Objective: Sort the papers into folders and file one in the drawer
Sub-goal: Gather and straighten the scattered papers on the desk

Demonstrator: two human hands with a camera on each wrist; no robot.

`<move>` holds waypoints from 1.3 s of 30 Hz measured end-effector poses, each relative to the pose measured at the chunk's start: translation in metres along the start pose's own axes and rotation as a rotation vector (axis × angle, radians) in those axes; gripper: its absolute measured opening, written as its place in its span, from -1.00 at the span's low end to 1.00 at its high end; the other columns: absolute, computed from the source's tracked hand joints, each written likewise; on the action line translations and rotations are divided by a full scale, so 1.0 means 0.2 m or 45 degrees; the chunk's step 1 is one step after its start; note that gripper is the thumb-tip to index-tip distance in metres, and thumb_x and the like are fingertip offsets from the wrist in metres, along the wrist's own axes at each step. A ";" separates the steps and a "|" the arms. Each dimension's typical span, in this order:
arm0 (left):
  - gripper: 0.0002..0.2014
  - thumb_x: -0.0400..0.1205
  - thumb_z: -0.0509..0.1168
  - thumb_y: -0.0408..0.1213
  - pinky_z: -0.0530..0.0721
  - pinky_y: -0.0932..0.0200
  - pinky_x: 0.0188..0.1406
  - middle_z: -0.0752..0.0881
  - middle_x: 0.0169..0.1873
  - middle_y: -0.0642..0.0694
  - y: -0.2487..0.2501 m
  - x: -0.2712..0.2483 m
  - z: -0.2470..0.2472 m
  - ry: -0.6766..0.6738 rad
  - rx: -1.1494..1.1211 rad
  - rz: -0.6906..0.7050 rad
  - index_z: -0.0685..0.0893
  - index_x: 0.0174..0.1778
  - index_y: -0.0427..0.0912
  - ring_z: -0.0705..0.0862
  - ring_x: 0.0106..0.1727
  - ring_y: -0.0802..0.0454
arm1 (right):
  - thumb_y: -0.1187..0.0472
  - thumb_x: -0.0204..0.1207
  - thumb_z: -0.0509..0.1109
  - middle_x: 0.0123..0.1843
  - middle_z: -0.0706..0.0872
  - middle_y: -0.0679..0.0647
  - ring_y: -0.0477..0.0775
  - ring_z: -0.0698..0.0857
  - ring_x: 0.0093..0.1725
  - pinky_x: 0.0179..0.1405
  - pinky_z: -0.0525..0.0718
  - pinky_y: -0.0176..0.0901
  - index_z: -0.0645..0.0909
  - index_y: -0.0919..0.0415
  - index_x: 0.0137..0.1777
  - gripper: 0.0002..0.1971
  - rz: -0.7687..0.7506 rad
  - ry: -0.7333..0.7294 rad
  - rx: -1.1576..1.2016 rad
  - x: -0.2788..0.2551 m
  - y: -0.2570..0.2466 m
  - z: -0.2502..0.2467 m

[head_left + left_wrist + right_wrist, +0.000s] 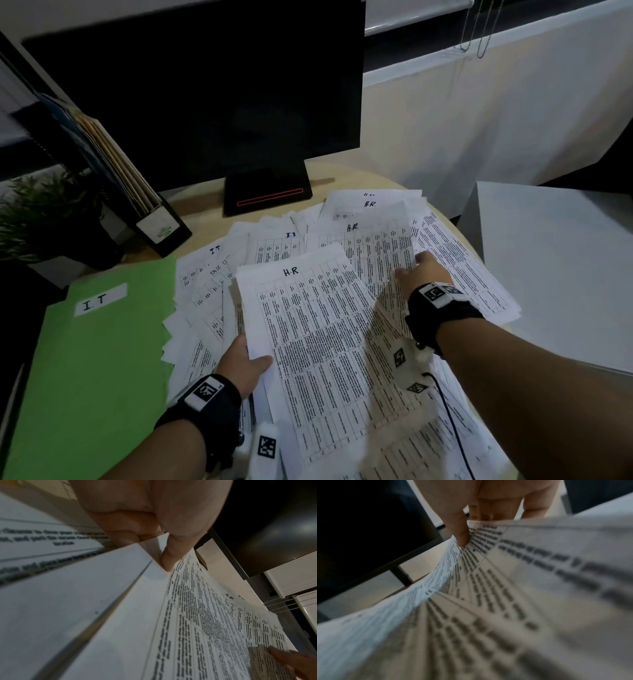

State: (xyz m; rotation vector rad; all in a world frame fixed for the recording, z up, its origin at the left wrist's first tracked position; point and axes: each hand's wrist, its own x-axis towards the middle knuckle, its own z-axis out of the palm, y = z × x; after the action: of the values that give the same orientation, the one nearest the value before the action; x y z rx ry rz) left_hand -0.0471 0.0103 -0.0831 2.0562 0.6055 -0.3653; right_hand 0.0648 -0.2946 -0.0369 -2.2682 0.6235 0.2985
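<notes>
Your left hand (244, 364) is nearest the lens, thumb on top and fingers underneath, pinching the near-left edge of 1 white printed sheet headed "H.R" (308, 329). From the left wrist camera that thumb (169, 555) presses down on the sheet's corner (197, 615). Your right hand (422, 272) reaches farther out; the right wrist camera shows its thumb (459, 531) on top of another printed sheet (488, 601) with fingers curled beneath, so it has that sheet gripped at its far edge.

Both sheets belong to a loose spread of white printed papers (455, 260) covering the right half of your round light-wood table (205, 202). At least 4 headings read "H.R" and 2 read "I.T"; the full sheet count cannot be told. 1 green card folder with a white "I.T" label (99, 342) lies flat on the left, touching the spread.

Behind stand 1 black monitor with a red-lined stand (205, 85), 1 black file holder of upright folders (150, 212) and 1 green potted plant (41, 212). To the right sits 1 white cabinet top (555, 260), with white roller blinds (496, 96) beyond it.
</notes>
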 end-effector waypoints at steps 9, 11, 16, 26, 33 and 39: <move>-0.57 0.56 0.40 -0.41 0.56 0.18 0.15 0.69 0.18 -0.16 0.00 0.00 -0.01 0.008 0.028 0.017 0.52 0.34 -0.24 0.64 0.10 -0.05 | 0.25 0.62 0.21 -0.35 0.53 0.06 0.16 0.57 -0.34 -0.41 0.48 -0.15 0.34 0.18 0.16 -0.83 -0.324 0.102 -0.482 -0.02 -0.02 0.06; -0.58 0.56 0.40 -0.41 0.56 0.18 0.14 0.69 0.18 -0.15 0.00 0.00 -0.01 0.001 0.028 0.016 0.52 0.34 -0.23 0.65 0.10 -0.06 | 0.25 0.63 0.20 -0.29 0.59 0.08 0.15 0.61 -0.33 -0.44 0.52 -0.16 0.38 0.18 0.17 -0.84 -0.403 0.055 -0.506 -0.03 -0.01 0.07; -0.57 0.56 0.39 -0.45 0.58 0.11 0.20 0.69 0.18 -0.17 0.00 0.00 -0.01 -0.018 -0.031 -0.003 0.51 0.35 -0.25 0.65 0.12 -0.08 | 0.20 0.57 0.32 -0.03 0.67 0.15 0.14 0.68 -0.16 -0.16 0.71 -0.08 0.59 0.15 0.10 -0.85 -0.395 -0.031 -0.416 0.01 0.01 0.10; -0.62 0.57 0.38 -0.42 0.59 0.12 0.18 0.69 0.11 -0.12 0.01 -0.02 -0.01 -0.017 -0.006 -0.002 0.53 0.30 -0.20 0.66 0.11 -0.08 | 0.29 0.56 0.31 -0.14 0.66 0.12 0.14 0.64 -0.21 -0.25 0.59 -0.19 0.62 0.29 0.07 -0.85 -0.223 -0.094 -0.311 0.05 0.01 0.09; -0.60 0.55 0.39 -0.45 0.62 -0.01 0.23 0.70 0.15 -0.16 0.02 -0.03 -0.02 -0.032 -0.028 -0.011 0.52 0.31 -0.23 0.67 0.12 -0.12 | 0.32 0.57 0.23 -0.16 0.66 0.22 0.17 0.58 -0.25 -0.30 0.50 -0.19 0.66 0.36 -0.05 -0.82 -0.218 -0.005 -0.323 0.04 -0.06 0.03; -0.58 0.56 0.38 -0.45 0.59 0.09 0.20 0.69 0.14 -0.15 0.02 -0.04 -0.03 -0.016 -0.019 -0.010 0.51 0.33 -0.23 0.65 0.10 -0.09 | 0.28 0.61 0.21 0.09 0.62 0.45 0.41 0.61 0.02 -0.09 0.48 0.03 0.61 0.51 0.02 -0.74 -0.467 0.452 -0.083 -0.02 -0.23 -0.30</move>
State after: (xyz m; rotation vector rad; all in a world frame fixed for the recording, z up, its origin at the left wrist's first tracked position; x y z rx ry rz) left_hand -0.0515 0.0102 -0.0732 2.0363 0.6071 -0.3767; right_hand 0.0857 -0.3096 0.0343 -2.4629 0.3614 -0.2715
